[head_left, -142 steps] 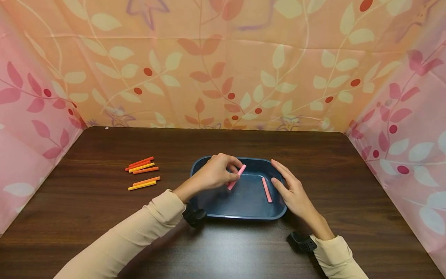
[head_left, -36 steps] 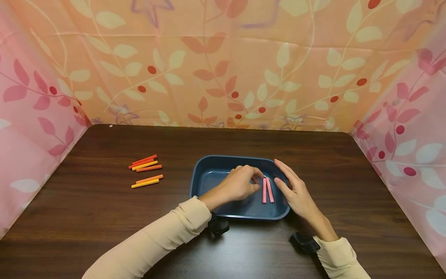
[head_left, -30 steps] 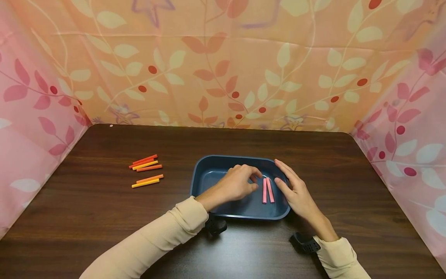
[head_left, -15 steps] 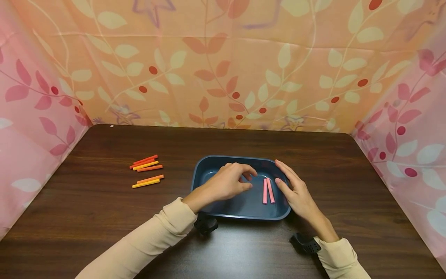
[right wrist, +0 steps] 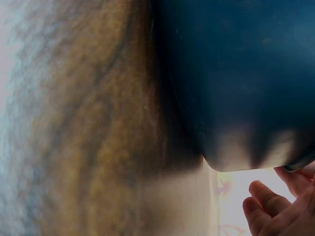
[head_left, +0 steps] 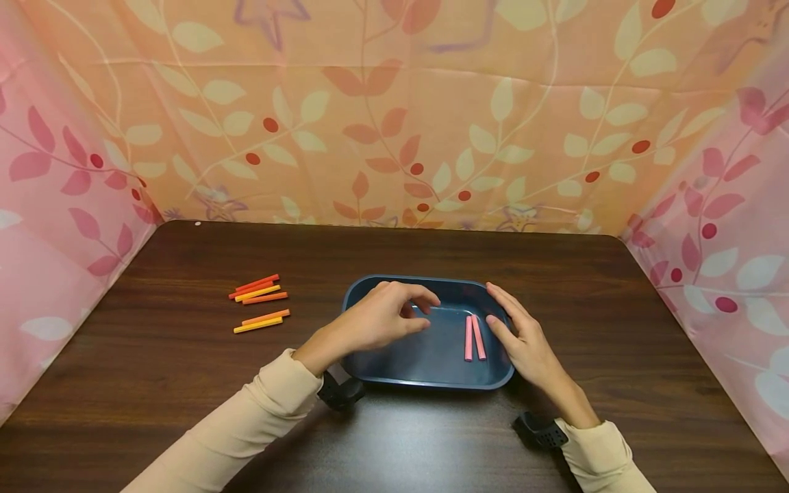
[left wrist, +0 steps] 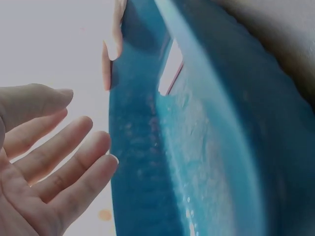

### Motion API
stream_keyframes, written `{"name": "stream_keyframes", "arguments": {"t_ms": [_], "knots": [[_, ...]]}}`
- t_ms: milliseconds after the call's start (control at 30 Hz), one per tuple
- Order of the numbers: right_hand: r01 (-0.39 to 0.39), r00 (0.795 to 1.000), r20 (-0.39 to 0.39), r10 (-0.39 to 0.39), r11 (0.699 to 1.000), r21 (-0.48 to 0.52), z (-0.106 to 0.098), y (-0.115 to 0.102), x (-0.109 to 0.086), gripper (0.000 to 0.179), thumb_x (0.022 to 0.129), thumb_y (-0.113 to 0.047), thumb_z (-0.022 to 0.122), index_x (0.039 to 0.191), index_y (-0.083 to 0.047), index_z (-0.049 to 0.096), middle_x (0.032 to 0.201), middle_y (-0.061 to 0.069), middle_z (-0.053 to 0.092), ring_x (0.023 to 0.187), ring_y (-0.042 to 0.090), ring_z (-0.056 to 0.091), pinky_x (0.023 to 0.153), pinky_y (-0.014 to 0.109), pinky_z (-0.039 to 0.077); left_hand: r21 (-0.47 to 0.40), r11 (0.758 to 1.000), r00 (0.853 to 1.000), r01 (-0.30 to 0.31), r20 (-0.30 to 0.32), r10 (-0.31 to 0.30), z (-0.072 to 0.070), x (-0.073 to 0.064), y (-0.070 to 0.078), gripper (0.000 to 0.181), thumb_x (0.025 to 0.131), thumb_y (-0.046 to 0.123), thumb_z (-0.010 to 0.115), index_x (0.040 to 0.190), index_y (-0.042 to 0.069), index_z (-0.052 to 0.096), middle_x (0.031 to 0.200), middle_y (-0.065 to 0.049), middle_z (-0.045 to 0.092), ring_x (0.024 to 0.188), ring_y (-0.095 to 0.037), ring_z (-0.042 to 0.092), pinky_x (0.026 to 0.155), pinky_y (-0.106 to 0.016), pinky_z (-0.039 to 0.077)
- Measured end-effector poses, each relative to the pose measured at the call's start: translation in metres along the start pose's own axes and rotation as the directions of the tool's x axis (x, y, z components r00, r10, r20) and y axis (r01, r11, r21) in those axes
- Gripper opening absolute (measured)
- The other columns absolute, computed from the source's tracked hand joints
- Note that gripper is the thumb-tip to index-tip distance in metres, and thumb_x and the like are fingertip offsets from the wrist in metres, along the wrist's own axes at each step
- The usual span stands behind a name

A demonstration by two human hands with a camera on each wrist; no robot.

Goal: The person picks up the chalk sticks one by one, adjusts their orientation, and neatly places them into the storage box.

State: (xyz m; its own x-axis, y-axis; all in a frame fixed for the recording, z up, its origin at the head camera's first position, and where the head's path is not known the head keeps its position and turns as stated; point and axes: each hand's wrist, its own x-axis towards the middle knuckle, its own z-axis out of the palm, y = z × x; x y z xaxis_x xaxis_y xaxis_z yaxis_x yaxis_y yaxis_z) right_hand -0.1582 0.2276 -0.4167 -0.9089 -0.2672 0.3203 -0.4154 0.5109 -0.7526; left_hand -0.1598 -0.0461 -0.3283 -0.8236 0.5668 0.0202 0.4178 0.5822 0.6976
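A dark blue tray [head_left: 425, 385] sits on the table, with two pink sticks [head_left: 468, 339] lying side by side at the right of its floor. Over its left half hovers my left hand [head_left: 379, 315], fingers loosely bent and nothing between them. In the left wrist view that hand [left wrist: 54, 172] has its fingers spread beside the tray wall, and one pink stick [left wrist: 171, 69] shows inside. My right hand [head_left: 524, 339] rests on the tray's right rim, fingers fairly straight and thumb over the edge. The right wrist view catches its fingers [right wrist: 270, 206] near the tray's outer wall.
On the left of the dark wooden table [head_left: 154, 383] lie several red, orange and yellow sticks [head_left: 261, 294] in two loose groups. A patterned orange curtain [head_left: 394, 137] stands along the back, and pink ones flank both sides.
Earlier my left hand held a pink stick over the tray; that stick now lies beside the other one. The left hand has since drawn back leftward. The right hand has stayed at the rim.
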Motion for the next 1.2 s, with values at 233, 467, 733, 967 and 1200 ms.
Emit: {"name": "stream_keyframes", "arguments": {"t_ms": [233, 467, 733, 967, 1200], "knots": [[0.001, 1.0, 0.003, -0.001, 1.0, 0.0, 0.0, 0.0, 0.0, 0.05, 0.101, -0.009, 0.054, 0.149, -0.005, 0.043, 0.155, 0.018, 0.04, 0.144, 0.03, 0.037, 0.108, 0.0, 0.02, -0.024, 0.999, 0.999, -0.042, -0.019, 0.041, -0.013, -0.009, -0.004, 0.031, 0.09, 0.011, 0.072, 0.121, 0.009, 0.069, 0.102, -0.001, 0.072, 0.08, -0.008, 0.062, 0.069, -0.019, 0.052], [-0.003, 1.0, 0.005, 0.003, 1.0, -0.005, 0.0, 0.001, 0.0, 0.05, 0.101, -0.01, 0.054, 0.149, -0.004, 0.043, 0.155, 0.018, 0.04, 0.144, 0.031, 0.037, 0.108, 0.0, 0.019, -0.038, 0.999, 0.999, -0.034, -0.039, 0.033, -0.021, -0.016, -0.007, 0.032, 0.089, 0.011, 0.073, 0.12, 0.01, 0.069, 0.106, -0.001, 0.073, 0.086, -0.01, 0.064, 0.074, -0.02, 0.053], [0.025, 1.0, -0.004, -0.025, 1.0, 0.018, 0.001, 0.001, 0.0, 0.049, 0.1, -0.006, 0.055, 0.148, -0.002, 0.044, 0.154, 0.021, 0.041, 0.143, 0.006, 0.035, 0.109, 0.001, 0.02, -0.007, 1.0, 0.996, -0.026, -0.086, 0.026, -0.031, -0.026, -0.013, 0.031, 0.088, 0.011, 0.074, 0.119, 0.011, 0.07, 0.111, -0.001, 0.072, 0.089, -0.011, 0.065, 0.084, -0.032, 0.056], [0.022, 1.0, 0.0, -0.022, 1.0, 0.015, 0.001, 0.001, 0.0, 0.05, 0.1, -0.007, 0.055, 0.148, -0.003, 0.044, 0.154, 0.02, 0.042, 0.144, 0.012, 0.036, 0.109, 0.001, 0.02, 0.039, 0.999, 0.991, -0.01, -0.129, 0.015, -0.042, -0.036, -0.024, 0.033, 0.088, 0.009, 0.074, 0.12, 0.009, 0.069, 0.115, -0.005, 0.072, 0.09, -0.014, 0.068, 0.085, -0.036, 0.057], [0.018, 1.0, -0.003, -0.018, 1.0, 0.012, 0.0, 0.0, 0.0, 0.049, 0.1, -0.007, 0.055, 0.148, -0.003, 0.044, 0.154, 0.02, 0.042, 0.144, 0.009, 0.036, 0.109, 0.001, 0.02, 0.046, 0.999, 0.986, 0.021, -0.168, -0.013, -0.052, -0.048, -0.038, 0.032, 0.087, 0.006, 0.073, 0.119, 0.009, 0.069, 0.113, -0.007, 0.073, 0.089, -0.017, 0.069, 0.083, -0.041, 0.058]]}}
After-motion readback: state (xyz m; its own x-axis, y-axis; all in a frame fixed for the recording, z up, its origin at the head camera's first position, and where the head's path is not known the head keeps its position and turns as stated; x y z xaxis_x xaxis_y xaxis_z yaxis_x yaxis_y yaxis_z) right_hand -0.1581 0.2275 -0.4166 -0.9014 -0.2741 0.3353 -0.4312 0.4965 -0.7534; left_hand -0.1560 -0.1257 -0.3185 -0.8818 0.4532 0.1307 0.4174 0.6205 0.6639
